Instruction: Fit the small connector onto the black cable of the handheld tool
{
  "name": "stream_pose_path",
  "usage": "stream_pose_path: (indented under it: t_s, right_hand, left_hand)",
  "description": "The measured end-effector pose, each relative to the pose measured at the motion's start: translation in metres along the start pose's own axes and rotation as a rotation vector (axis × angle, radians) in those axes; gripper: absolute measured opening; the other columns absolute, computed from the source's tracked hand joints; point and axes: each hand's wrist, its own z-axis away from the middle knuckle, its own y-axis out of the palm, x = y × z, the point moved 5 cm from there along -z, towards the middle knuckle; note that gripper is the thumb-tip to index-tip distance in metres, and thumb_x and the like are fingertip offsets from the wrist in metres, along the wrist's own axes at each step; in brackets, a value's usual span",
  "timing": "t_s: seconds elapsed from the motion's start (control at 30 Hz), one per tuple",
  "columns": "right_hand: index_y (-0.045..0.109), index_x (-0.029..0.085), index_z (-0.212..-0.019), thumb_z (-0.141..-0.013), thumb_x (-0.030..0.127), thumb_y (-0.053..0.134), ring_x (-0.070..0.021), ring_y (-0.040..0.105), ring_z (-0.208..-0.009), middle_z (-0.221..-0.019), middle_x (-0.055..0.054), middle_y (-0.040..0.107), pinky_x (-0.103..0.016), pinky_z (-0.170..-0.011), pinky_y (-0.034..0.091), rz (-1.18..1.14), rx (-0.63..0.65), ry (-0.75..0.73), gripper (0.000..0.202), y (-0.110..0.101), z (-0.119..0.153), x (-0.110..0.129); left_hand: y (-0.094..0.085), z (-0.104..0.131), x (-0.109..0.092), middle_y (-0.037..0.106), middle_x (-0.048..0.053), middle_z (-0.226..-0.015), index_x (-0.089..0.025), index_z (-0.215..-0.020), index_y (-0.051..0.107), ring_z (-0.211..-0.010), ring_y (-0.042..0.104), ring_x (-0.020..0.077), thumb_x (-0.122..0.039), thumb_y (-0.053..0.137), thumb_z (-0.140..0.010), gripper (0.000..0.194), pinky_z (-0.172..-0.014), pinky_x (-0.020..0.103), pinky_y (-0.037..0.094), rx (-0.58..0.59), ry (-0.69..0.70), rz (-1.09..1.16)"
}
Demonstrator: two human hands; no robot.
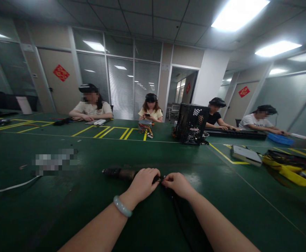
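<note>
A long, dark cylindrical tool (126, 174) with a narrow tip at its left end lies across the green table in front of me; it looks like a corded power tool. My left hand (144, 183), with a pale bangle (122, 206) on its wrist, is closed over the tool's right end. Small parts, too fine to make out, show between the two hands. Close beside that end, my right hand (178, 184) pinches thumb and fingers together on something small. Below the right hand a black cord (178, 213) runs down toward me.
A black computer case (192, 124) stands ahead on the green table (90, 217). To the right lie a silver box (246, 155) and a yellow tray (300, 176). A white cable (19, 185) is at left. Several people sit across the table.
</note>
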Motion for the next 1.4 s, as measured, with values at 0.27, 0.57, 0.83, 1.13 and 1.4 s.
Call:
stream_pose_path:
  t_s: [0.27,0.57,0.83,1.13,1.4]
  right_hand:
    - [0.074,0.018,-0.079,-0.080,0.033,0.062,-0.0135,0.059,-0.063,-0.073,-0.002,0.071,-0.022,-0.057,0.037,0.002,0.026,-0.004,0.020,-0.0002,0.0000,0.0040]
    - [0.074,0.018,-0.077,-0.080,0.034,0.061,-0.0138,0.059,-0.063,-0.070,-0.001,0.070,-0.022,-0.056,0.036,0.021,0.011,-0.026,0.021,0.0025,-0.0038,-0.0014]
    - [0.074,0.019,-0.081,-0.080,0.034,0.063,-0.0144,0.061,-0.065,-0.074,-0.002,0.072,-0.022,-0.058,0.038,-0.018,0.017,-0.010,0.019,0.0017,-0.0019,-0.0019]
    - [0.074,0.019,-0.082,-0.081,0.034,0.063,-0.0142,0.061,-0.065,-0.074,-0.002,0.072,-0.022,-0.058,0.038,-0.014,0.016,0.005,0.019,0.0020,-0.0018,-0.0032]
    - [0.074,0.017,-0.079,-0.080,0.032,0.063,-0.0133,0.060,-0.063,-0.072,-0.002,0.071,-0.021,-0.056,0.037,-0.002,0.015,-0.007,0.019,0.0017,-0.0021,-0.0004]
  left_hand:
    - [-0.0028,0.0007,-0.0018,0.063,0.000,-0.102,-0.024,-0.098,0.059,-0.096,0.057,0.0186,-0.025,0.053,-0.091,0.009,-0.084,0.033,0.042,0.002,0.036,0.019]
    - [-0.0027,0.0008,-0.0017,0.063,0.002,-0.105,-0.023,-0.105,0.057,-0.099,0.057,0.0205,-0.028,0.055,-0.090,0.016,-0.087,0.035,0.042,0.018,0.014,0.008]
    - [-0.0017,0.0004,-0.0015,0.063,0.001,-0.103,-0.023,-0.098,0.060,-0.097,0.057,0.0195,-0.027,0.053,-0.091,0.010,-0.085,0.034,0.042,-0.001,0.023,0.025]
    - [-0.0026,0.0010,-0.0019,0.063,0.001,-0.105,-0.024,-0.103,0.058,-0.098,0.057,0.0192,-0.023,0.054,-0.090,0.013,-0.086,0.034,0.041,-0.007,0.028,0.024]
    - [0.0002,-0.0009,0.0004,0.063,0.002,-0.100,-0.023,-0.097,0.059,-0.093,0.057,0.0201,-0.025,0.055,-0.089,0.010,-0.084,0.034,0.041,-0.023,0.016,0.026]
